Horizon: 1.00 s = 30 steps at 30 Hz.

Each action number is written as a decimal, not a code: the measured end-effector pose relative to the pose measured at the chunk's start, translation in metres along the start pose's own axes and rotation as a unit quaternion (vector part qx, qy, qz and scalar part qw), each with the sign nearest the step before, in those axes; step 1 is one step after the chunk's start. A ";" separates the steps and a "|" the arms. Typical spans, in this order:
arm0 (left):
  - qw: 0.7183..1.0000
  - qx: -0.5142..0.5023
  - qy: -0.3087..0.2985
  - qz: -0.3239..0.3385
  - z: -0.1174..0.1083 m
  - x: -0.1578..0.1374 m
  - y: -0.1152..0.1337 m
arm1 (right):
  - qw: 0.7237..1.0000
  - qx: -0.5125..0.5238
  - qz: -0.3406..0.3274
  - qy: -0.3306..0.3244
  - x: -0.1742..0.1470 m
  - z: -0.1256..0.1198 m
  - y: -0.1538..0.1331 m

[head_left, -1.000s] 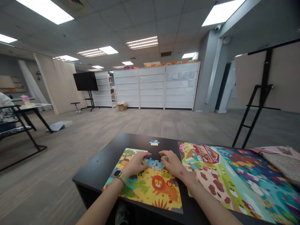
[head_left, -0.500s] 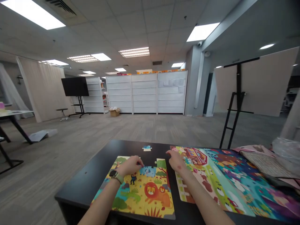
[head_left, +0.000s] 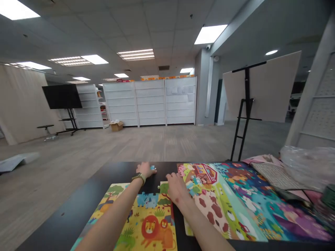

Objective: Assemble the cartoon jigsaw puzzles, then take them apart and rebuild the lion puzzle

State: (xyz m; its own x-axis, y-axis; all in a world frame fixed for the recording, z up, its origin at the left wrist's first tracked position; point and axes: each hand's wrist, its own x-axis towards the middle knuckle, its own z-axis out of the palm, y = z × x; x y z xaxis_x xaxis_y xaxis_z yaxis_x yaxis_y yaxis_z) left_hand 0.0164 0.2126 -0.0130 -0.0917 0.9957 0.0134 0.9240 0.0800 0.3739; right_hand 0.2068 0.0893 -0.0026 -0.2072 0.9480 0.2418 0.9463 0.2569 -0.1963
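A jungle jigsaw puzzle (head_left: 157, 223) with a lion, a cub and a blue elephant lies in front of me, a gap in its far edge. My left hand (head_left: 145, 169), watch on the wrist, is beyond that edge, fingers closed at a loose blue puzzle piece (head_left: 153, 167) that is partly covered. My right hand (head_left: 176, 186) lies with its fingers stretched out between this puzzle and the farm one, beside the green tree corner piece (head_left: 164, 187). My left forearm hides part of the jungle puzzle.
To the right lie a farm puzzle (head_left: 211, 205) and a dark blue-green animal puzzle (head_left: 269, 205). Past them are a patterned bag (head_left: 274, 174) and clear plastic wrap (head_left: 306, 164). The black table's (head_left: 65, 205) far edge is just beyond my left hand.
My left hand has moved away from the puzzle's gap and out to the loose blue piece. My right hand has come nearer the corner piece. The view has turned right.
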 end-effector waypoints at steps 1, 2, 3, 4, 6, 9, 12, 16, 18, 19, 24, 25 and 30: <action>1.000 -0.006 -0.014 0.001 0.000 0.007 0.001 | 1.000 0.002 -0.003 -0.002 -0.002 0.000 -0.003; 1.000 -0.016 -0.026 0.005 0.000 0.012 0.002 | 1.000 0.005 -0.005 -0.003 -0.003 -0.001 -0.006; 0.999 -0.029 -0.035 0.011 -0.001 0.016 0.003 | 1.000 0.007 -0.008 -0.005 -0.004 -0.002 -0.007; 0.998 -0.043 -0.039 0.019 -0.001 0.018 0.003 | 1.000 0.010 -0.009 -0.006 -0.004 -0.003 -0.008; 0.996 -0.075 -0.036 0.036 -0.001 0.016 0.002 | 1.000 0.014 -0.005 -0.006 -0.004 -0.007 -0.006; 0.990 -0.126 0.001 0.064 -0.001 0.005 -0.003 | 0.999 0.017 0.030 0.003 -0.002 -0.014 0.008; 0.977 -0.188 0.052 0.081 -0.003 -0.010 -0.009 | 0.995 0.018 0.102 0.004 -0.001 -0.020 0.029; 0.942 -0.304 0.110 0.089 -0.010 -0.031 -0.019 | 0.984 0.020 0.174 -0.017 -0.003 -0.020 0.053; 0.916 -0.368 0.129 0.097 -0.014 -0.045 -0.027 | 0.985 0.020 0.173 -0.015 -0.003 -0.017 0.059; 0.902 -0.398 0.133 0.104 -0.017 -0.052 -0.033 | 0.985 0.020 0.170 -0.011 -0.002 -0.016 0.061; 0.851 -0.498 0.105 0.131 -0.028 -0.085 -0.060 | 0.989 0.031 0.145 0.000 0.004 -0.008 0.067; 0.845 -0.508 0.097 0.134 -0.031 -0.089 -0.064 | 0.989 0.037 0.141 0.001 0.005 -0.007 0.068; 0.836 -0.522 0.065 0.158 -0.038 -0.099 -0.073 | 0.987 0.092 0.128 0.032 0.009 -0.010 0.078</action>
State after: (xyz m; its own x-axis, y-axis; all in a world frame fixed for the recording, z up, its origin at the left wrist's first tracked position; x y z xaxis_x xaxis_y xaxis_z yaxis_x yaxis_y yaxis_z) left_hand -0.0558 0.1068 -0.0060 -0.0063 0.9402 0.3405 0.0892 -0.3386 0.9367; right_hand 0.2813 0.1161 -0.0059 0.0536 0.9740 0.2203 0.9034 0.0467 -0.4263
